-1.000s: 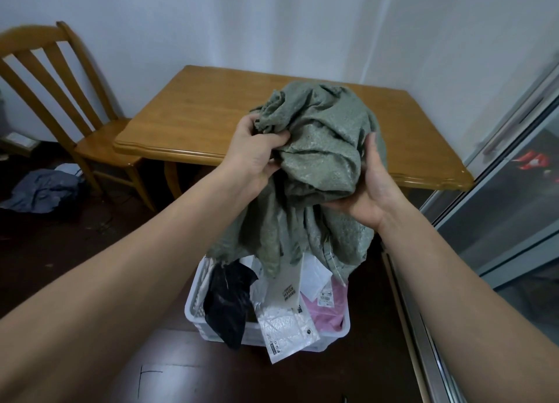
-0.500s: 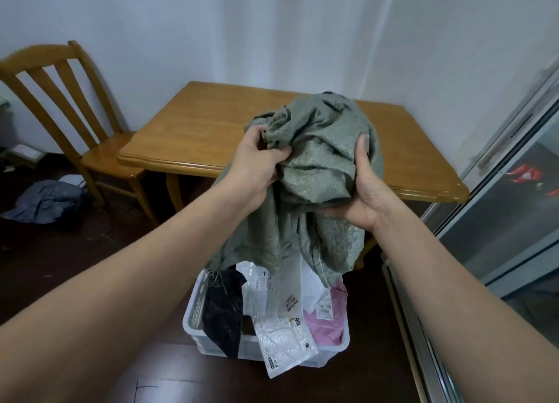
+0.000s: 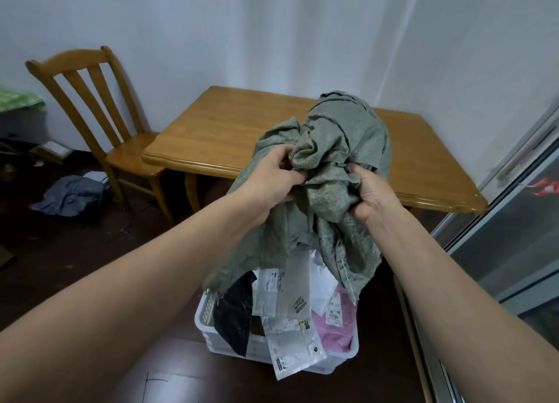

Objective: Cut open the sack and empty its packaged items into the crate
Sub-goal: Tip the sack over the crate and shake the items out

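Two grips are bunching the grey-green sack (image 3: 341,136) up in the air. The left grip (image 3: 272,178) is curling fingers and thumb into a fold on the sack's left side. The right grip (image 3: 370,194) is clutching a handful from below on the right, with its fingertips buried in the cloth.

The sack is hanging with its long axis roughly upright, its crumpled bulk sitting among the hands and its frayed open end drooping onto the white crate (image 3: 205,315) on the floor. That crate is sitting straight below the grips and slightly nearer the person. Anything left inside would probably be sliding down the sack's length, and both grips are sitting level, neither plainly closer.

Packaged items (image 3: 290,299), clear labelled bags plus a black one and a pink one, are lying heaped in the crate, and some are lolling over its near rim. The sack's folds are hiding its inside, so I cannot tell whether any packet is lodging there. They are also covering the crate's far rim.
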`<act>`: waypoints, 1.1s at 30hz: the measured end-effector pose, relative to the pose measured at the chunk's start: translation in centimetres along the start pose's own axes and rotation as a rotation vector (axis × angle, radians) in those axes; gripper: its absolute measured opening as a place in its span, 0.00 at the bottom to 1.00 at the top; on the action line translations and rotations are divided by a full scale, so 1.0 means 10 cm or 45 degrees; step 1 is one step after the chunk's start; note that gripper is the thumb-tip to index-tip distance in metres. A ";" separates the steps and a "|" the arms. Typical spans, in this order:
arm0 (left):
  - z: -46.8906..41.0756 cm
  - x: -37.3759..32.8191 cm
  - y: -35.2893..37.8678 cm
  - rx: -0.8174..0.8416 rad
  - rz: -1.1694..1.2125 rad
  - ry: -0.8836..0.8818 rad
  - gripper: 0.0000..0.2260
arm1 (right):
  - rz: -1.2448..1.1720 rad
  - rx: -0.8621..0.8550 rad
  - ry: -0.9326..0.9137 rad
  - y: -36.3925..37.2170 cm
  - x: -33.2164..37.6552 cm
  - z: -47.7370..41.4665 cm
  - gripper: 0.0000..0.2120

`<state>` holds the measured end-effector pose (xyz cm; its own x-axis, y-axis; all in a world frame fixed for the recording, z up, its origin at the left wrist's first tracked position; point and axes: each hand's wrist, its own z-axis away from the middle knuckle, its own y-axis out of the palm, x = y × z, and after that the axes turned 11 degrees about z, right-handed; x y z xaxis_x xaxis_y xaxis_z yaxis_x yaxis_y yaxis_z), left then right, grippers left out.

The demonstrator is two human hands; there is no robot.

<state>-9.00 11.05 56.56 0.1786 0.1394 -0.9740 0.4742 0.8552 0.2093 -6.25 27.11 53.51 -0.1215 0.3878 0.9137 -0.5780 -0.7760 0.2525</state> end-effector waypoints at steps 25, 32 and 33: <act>1.44 -0.17 -2.87 -0.053 0.950 -0.084 0.27 | 0.293 0.319 -0.485 2.58 -0.78 1.26 0.26; 1.93 0.26 -3.96 -0.199 0.986 -0.245 0.30 | 0.687 0.646 -0.474 3.49 -1.65 1.61 0.26; 1.99 0.36 -4.12 -0.235 1.004 -0.286 0.30 | 0.736 0.677 -0.463 3.62 -1.80 1.63 0.26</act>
<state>-10.74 -33.57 46.14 0.5750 0.6446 -0.5038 -0.0068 0.6196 0.7849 -11.83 -16.10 51.42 0.0385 -0.2521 0.9669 -0.0399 -0.9673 -0.2506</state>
